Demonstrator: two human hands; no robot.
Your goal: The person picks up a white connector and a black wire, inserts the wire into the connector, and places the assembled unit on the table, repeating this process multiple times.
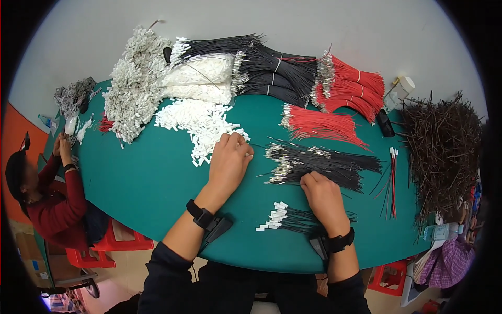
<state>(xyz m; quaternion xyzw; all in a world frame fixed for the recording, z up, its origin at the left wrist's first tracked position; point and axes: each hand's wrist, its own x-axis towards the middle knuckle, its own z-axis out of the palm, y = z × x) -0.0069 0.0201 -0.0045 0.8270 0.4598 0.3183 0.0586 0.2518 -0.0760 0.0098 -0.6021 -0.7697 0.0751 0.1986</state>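
My left hand (229, 161) is closed in a pinch at the right edge of a loose pile of small white plastic connector housings (196, 123). A small white housing (250, 155) shows at its fingertips. My right hand (325, 200) is closed, fingers curled down at the near edge of a spread bundle of black wires (329, 165) with silvery terminals at their left ends. What its fingers grip is hidden. Between my forearms lies a smaller group of black wires with white housings (278, 214) on their ends, partly under my right hand.
Red wire bundles (324, 124), tied black wire bundles (277, 70), a clear bag of white pieces (198, 76) and a large whitish heap (133, 86) line the back. Thin red and black wires (392, 183) and a dark tangled heap (442, 157) lie right. Another person (57, 209) sits at left.
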